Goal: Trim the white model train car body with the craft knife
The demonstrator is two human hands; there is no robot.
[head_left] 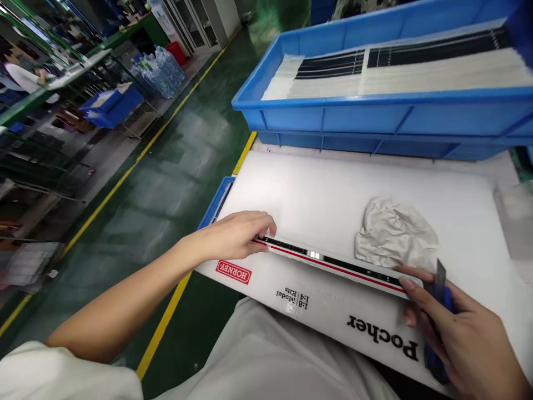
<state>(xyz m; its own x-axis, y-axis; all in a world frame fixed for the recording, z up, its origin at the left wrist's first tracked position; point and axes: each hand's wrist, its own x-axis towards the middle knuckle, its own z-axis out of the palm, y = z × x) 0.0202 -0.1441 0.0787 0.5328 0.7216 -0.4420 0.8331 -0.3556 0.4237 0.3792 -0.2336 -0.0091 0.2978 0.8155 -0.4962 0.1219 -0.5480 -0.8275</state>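
Note:
A long white model train carriage body (pixel 352 269), with a black window band and a red stripe, spans between my hands just above the front edge of a white surface. My left hand (pixel 241 236) pinches its left end between thumb and fingers. At the other end, my right hand (pixel 470 328) grips the carriage with thumb and forefinger. That same hand also carries a blue utility knife (pixel 448 300), its blade exposed and pointing up and away. Behind the carriage, a crumpled pale cloth (pixel 393 230) lies near my right fingers.
The white work surface (pixel 300 189) has a printed front face lettered Hornby and Pocher. At the back stands a large blue crate (pixel 353 119) holding rows of black-and-white parts (pixel 328 66). Beyond the green aisle are water bottles (pixel 160 75), a blue bin (pixel 110 105) and a seated person.

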